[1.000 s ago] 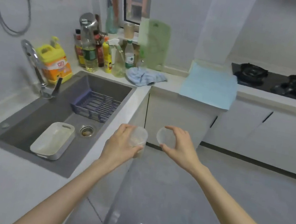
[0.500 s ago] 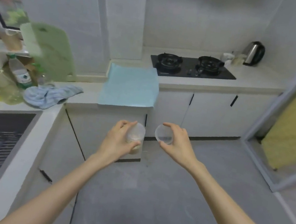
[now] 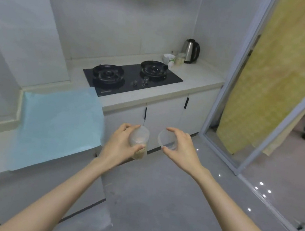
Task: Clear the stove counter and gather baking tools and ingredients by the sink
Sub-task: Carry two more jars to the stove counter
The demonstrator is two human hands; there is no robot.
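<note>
Stove counter [image 3: 197,76], grey floor [image 3: 155,195]; left fingers [image 3: 124,128] round grain jar [image 3: 140,139], right fingers [image 3: 175,132] round tub [image 3: 166,140]

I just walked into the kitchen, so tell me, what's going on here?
A person faces the black two-burner gas stove. Their left hand grips a clear plastic jar of beige grains, and their right hand holds a small clear plastic tub. Beside the stove, a steel electric kettle, a white cup and a small clear jar stand on the pale counter.
</note>
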